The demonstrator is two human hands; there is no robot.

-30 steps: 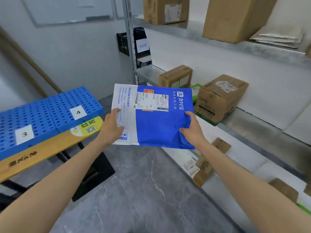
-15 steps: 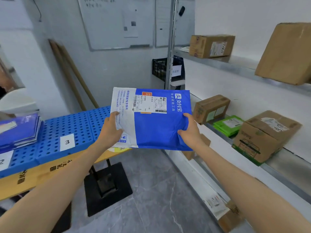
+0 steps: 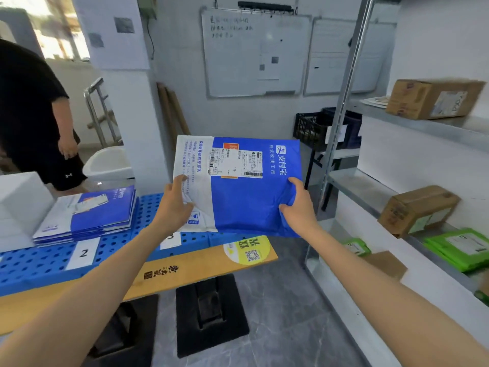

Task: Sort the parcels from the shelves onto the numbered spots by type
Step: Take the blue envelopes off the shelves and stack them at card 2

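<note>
The left grip [image 3: 174, 205] and right grip [image 3: 299, 207] are still pinching the blue mailer [image 3: 246, 205], swinging it off the shelves [image 3: 365, 186] and over the tabletop [image 3: 185, 276] — likely heading for the matching stack [image 3: 87, 215] at spot 2 [image 3: 83, 253].

The mailer [image 3: 246, 192] sits mid-scene between left hand [image 3: 174, 205] and right hand [image 3: 299, 207] — above the pegboard's [image 3: 31, 268] right end; a stack of mailers [image 3: 87, 215] lies on the pegboard at left, just behind label 2 [image 3: 84, 253]; the shelves [image 3: 362, 186] stand right — a box [image 3: 428, 99] on the upper level; a whiteboard [image 3: 254, 54] hangs far behind.
</note>
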